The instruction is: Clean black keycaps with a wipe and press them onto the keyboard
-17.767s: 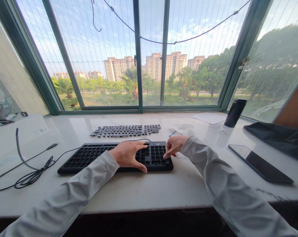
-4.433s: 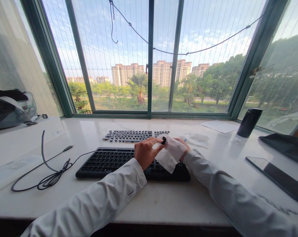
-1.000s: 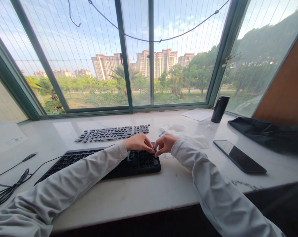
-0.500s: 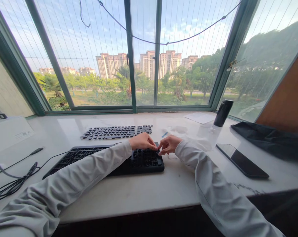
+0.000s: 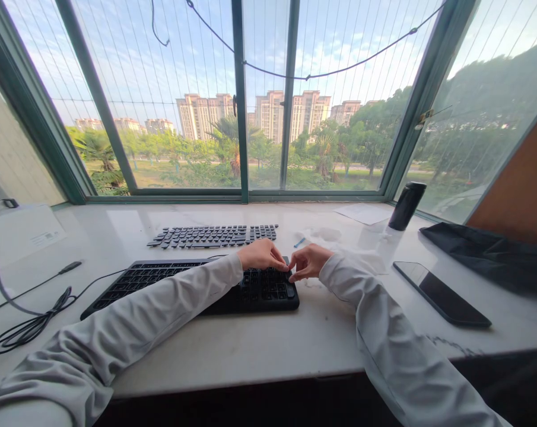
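Right now the pale bench (image 5: 259,350) carries the black keyboard (image 5: 161,284) under my wrists, where my left hand (image 5: 261,255) and right hand (image 5: 310,262) meet, fingertips pinched together over its right-end keys, though what they pinch I cannot tell.

White wipe gone; both hands (image 5: 286,261) now fingertips on keyboard (image 5: 268,287).

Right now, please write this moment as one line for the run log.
left hand: fingertips on keyboard right end | right hand: pinching at same corner | loose keycaps behind | phone right
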{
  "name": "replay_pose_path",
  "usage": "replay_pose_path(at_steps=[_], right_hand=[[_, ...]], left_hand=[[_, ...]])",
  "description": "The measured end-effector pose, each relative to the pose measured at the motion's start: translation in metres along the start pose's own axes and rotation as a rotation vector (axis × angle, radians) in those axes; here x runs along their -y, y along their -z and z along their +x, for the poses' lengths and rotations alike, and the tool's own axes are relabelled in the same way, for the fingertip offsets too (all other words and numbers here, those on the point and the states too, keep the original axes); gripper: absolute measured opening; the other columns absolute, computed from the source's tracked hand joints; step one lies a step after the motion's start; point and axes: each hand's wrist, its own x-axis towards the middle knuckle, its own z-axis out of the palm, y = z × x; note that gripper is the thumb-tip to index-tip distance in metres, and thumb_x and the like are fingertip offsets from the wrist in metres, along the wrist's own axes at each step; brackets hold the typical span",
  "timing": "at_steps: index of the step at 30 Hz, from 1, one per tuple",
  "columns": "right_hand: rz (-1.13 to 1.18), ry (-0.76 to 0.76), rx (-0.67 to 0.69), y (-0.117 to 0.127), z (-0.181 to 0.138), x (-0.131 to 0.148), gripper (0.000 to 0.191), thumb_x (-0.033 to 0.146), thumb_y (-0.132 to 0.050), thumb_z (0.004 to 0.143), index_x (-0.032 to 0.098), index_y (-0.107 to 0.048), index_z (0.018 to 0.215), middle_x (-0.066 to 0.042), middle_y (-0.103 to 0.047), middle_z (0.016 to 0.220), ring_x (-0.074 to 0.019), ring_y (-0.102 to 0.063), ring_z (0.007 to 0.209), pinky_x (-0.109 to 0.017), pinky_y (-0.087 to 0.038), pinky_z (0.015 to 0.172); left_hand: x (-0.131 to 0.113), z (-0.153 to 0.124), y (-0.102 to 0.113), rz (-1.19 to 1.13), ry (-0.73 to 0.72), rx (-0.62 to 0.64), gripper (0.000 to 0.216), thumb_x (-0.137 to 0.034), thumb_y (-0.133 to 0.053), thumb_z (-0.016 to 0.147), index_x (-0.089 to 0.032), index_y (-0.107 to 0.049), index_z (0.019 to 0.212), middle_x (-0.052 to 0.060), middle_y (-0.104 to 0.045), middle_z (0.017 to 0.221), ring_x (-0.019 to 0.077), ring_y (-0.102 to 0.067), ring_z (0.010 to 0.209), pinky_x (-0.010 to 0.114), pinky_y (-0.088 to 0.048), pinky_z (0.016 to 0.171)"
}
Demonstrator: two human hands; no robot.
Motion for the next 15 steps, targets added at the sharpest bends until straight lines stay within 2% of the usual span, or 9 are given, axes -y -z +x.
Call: replay_pose_path(at_steps=[4,10,15], right_hand=[[-0.053,0.001,-0.008,-0.0008,0.0014,0.0021,0.045,0.052,-0.077,0.059,0.016,-0.071,0.085,-0.002,-0.069,0.062,-0.0127,-0.063,0.057,-0.021,-0.044,0.054],[0.04,-0.053,0.012,-0.0032,0.0022,0.0042,0.049,0.058,-0.074,0.061,0.015,-0.07,0.084,-0.003,-0.068,0.061,-0.0113,-0.06,0.05,-0.021,-0.046,0.05],[0.013,-0.052,-0.015,-0.0022,0.0038,0.0065,0.041,0.054,-0.071,0.067,0.014,-0.071,0.076,-0.003,-0.068,0.059,-0.0083,-0.056,0.046,-0.02,-0.045,0.049]], left_hand=[[0.0026,0.0009,-0.0006,0.001,-0.002,0.003,0.046,-0.047,-0.073,0.059,-0.011,-0.078,0.086,0.003,-0.063,0.06,0.0098,-0.042,0.052,0.022,-0.029,0.047],[0.0094,0.001,-0.0038,-0.073,0.006,0.044,0.048,-0.05,-0.072,0.061,-0.011,-0.077,0.089,0.0,-0.057,0.055,0.0067,-0.032,0.047,0.022,-0.022,0.043],[0.009,0.0007,-0.007,-0.144,0.024,0.048,0.05,-0.053,-0.075,0.056,-0.012,-0.076,0.083,-0.002,-0.053,0.053,0.0074,-0.033,0.05,0.022,-0.024,0.044]])
